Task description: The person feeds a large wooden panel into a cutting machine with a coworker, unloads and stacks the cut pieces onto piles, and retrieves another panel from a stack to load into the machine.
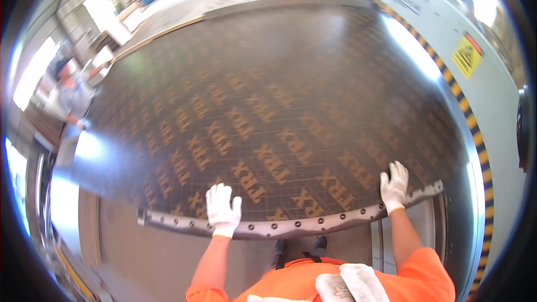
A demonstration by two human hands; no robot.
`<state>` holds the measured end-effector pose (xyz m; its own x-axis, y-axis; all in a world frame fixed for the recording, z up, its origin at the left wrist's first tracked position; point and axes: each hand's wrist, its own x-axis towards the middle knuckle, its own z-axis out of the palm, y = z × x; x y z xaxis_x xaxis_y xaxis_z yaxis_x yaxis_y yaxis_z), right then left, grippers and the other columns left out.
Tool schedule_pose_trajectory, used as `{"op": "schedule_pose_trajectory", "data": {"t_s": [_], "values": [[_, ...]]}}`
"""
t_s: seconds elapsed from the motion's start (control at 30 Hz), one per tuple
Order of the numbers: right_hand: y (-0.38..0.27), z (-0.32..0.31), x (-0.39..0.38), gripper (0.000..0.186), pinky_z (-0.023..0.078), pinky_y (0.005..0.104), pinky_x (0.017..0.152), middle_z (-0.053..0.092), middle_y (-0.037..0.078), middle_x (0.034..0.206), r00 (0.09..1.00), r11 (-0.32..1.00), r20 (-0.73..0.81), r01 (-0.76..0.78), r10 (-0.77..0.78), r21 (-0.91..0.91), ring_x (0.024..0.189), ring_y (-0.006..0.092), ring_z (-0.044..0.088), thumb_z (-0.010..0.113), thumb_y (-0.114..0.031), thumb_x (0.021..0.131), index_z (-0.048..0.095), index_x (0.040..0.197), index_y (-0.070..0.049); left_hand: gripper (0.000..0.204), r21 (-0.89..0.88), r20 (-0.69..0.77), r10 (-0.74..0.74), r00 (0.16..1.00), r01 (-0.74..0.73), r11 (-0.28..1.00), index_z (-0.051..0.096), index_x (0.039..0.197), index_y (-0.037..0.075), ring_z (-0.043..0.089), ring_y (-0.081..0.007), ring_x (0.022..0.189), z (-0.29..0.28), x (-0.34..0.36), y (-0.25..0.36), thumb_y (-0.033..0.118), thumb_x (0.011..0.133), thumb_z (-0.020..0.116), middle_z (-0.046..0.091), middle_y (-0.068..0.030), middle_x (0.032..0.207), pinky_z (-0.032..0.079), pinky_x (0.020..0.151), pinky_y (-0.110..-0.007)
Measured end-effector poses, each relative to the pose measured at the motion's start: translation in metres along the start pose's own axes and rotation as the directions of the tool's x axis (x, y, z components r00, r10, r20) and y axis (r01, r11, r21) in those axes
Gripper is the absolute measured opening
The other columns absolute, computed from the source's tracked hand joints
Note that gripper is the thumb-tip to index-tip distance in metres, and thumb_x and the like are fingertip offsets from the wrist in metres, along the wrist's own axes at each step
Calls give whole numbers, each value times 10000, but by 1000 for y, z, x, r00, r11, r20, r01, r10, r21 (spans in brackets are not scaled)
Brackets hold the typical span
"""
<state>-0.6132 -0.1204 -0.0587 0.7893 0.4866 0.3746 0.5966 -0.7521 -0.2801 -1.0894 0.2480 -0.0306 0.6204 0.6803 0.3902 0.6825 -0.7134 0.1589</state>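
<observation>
A large dark brown board (pixel 291 100) with a grid pattern and orange printing fills most of the view. Along its near edge runs a grey metal strip (pixel 302 226) with a row of holes. My left hand (pixel 222 210), in a white glove, lies flat on the board's near edge with its palm over the strip. My right hand (pixel 394 186), also gloved in white, presses flat on the board just above the strip's right part. Both arms wear orange sleeves.
A white machine wall (pixel 492 106) with a black-and-yellow striped border and a yellow warning sign (pixel 466 56) stands along the right. Another person in orange (pixel 70 92) is at the far left. Stacked boards (pixel 89 235) lie lower left. A folded white cloth (pixel 352 282) sits at my waist.
</observation>
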Motion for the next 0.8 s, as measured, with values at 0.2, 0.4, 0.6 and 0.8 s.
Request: {"op": "schedule_pose_trajectory", "data": {"t_s": [0.2, 0.4, 0.6, 0.8], "values": [[-1, 1, 12, 537, 303, 541, 1376, 609, 242, 1628, 999, 998, 19, -49, 49, 28, 1560, 429, 496, 718, -308, 1035, 711, 1450, 31, 525, -7, 22, -46, 999, 46, 999, 716, 1403, -19, 531, -492, 1529, 12, -3, -2, 285, 979, 779, 672, -280, 1531, 323, 1358, -614], [-8, -4, 25, 512, 347, 577, 1339, 631, 247, 1583, 999, 998, -3, -41, 41, 41, 1533, 443, 512, 775, -280, 983, 735, 1411, -2, 493, 5, 3, -18, 1000, 18, 1000, 719, 1383, -33, 531, -511, 1530, 14, -2, -2, 246, 979, 759, 651, -299, 1548, 339, 1345, -635], [-10, -12, 30, 510, 339, 553, 1347, 634, 228, 1572, 998, 997, -3, -64, 64, 41, 1524, 434, 518, 761, -323, 987, 738, 1388, -9, 461, 63, 29, 50, 998, -52, 997, 679, 1456, -64, 526, -537, 1522, 24, -9, -11, 236, 1107, 655, 618, -311, 1584, 358, 1324, -645], [-8, -13, 30, 543, 311, 544, 1365, 623, 229, 1582, 995, 994, 14, -102, 101, 48, 1559, 427, 490, 737, -363, 1005, 721, 1411, -2, 502, 78, 113, 95, 989, -104, 992, 652, 1489, -87, 491, -531, 1560, 21, -4, -2, 263, 1130, 627, 582, -336, 1618, 350, 1333, -624]]}}
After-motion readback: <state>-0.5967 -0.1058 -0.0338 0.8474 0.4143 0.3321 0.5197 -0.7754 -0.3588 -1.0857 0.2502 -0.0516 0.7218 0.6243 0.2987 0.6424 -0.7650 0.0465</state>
